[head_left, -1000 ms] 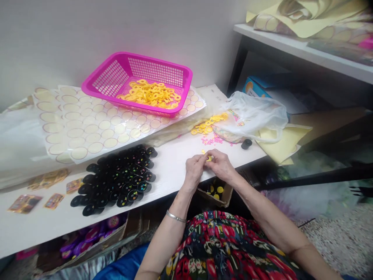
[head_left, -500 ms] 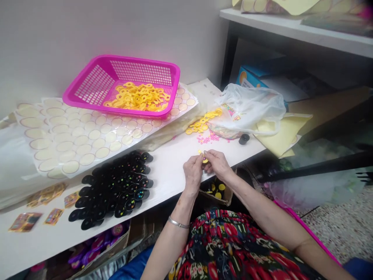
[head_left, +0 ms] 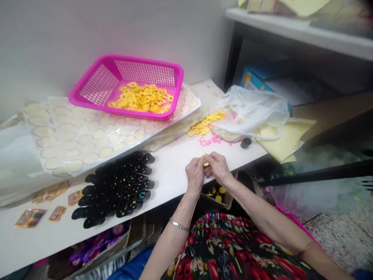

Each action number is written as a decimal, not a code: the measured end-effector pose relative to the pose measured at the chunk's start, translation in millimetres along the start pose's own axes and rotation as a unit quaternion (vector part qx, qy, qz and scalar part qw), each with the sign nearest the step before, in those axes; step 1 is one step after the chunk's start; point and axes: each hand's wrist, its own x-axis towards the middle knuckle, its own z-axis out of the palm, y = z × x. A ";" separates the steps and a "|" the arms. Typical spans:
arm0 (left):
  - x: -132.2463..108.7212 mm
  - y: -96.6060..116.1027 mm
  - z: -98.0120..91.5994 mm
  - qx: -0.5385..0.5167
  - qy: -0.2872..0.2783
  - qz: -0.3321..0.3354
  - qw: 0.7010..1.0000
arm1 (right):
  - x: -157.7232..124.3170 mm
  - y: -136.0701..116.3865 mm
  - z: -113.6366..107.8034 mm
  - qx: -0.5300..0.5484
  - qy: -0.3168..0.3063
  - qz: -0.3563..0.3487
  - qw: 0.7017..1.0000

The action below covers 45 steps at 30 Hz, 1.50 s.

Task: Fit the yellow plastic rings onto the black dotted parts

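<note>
My left hand [head_left: 194, 175] and my right hand [head_left: 220, 168] meet fingertip to fingertip over the front edge of the white table. Both are closed on one small yellow plastic piece [head_left: 206, 163], with a dark pinkish spot at its top; the fingers cover most of it. Just beyond the fingertips is a small yellow bit [head_left: 201, 154]. Farther back lie scattered tiny pink beads [head_left: 206, 142] and a row of loose yellow ring-shaped pieces [head_left: 204, 126]. A black cap-like part [head_left: 246, 142] rests to the right of the beads.
A pink basket [head_left: 84, 103] of yellow pieces stands on sticker sheets [head_left: 90, 158]. Many black parts [head_left: 116, 186] cluster at left, near printed cards [head_left: 30, 217]. A plastic bag [head_left: 256, 111] lies back right. Below the edge is a box with yellow-topped parts [head_left: 218, 198].
The whole view has shifted slightly, so things appear a little farther right. My hands stay together on the yellow piece, with only slight finger movement.
</note>
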 end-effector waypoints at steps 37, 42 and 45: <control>-77.2 16.5 6.3 0.264 -0.368 0.307 0.837 | -70.5 16.1 -95.5 0.016 -0.329 0.070 0.942; -78.5 13.1 4.3 0.303 -0.375 0.317 0.817 | -79.4 34.6 -91.8 0.057 -0.266 0.041 0.961; -75.6 6.1 0.8 0.317 -0.361 0.306 0.822 | -81.9 36.9 -87.8 0.076 -0.272 0.039 0.959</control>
